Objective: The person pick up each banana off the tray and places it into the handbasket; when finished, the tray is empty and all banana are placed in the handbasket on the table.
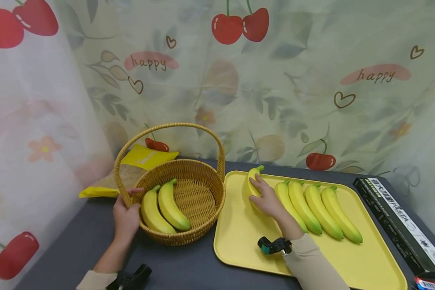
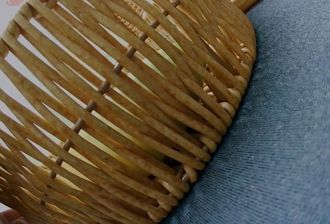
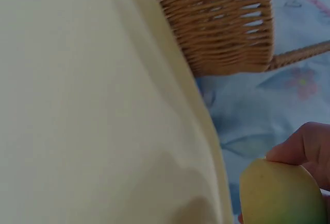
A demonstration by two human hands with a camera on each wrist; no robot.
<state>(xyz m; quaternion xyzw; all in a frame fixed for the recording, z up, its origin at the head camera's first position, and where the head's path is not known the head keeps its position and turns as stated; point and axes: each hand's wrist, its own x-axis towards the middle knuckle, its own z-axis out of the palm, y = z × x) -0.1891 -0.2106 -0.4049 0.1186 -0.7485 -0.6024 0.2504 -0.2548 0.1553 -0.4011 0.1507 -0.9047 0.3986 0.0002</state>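
Observation:
My left hand (image 1: 126,215) grips the left side of a round wicker basket (image 1: 201,193) where its arched handle meets the rim. Two bananas (image 1: 166,207) lie side by side inside, and their yellow shows faintly through the weave (image 2: 118,95) in the left wrist view. Over the left part of a yellow tray (image 1: 239,245), my right hand (image 1: 266,197) holds a banana (image 1: 253,177), thumb and fingers around it. That banana's rounded end (image 3: 281,193) shows beside the tray's edge in the right wrist view. Several more bananas (image 1: 317,209) lie in a row on the tray, right of this hand.
Behind the basket lies a yellow and clear bag (image 1: 145,157). A long black box (image 1: 402,225) stretches along the tray's right side, with a small red and blue packet (image 1: 425,284) at the near corner. A printed curtain (image 1: 297,88) hangs behind the dark table (image 1: 188,266).

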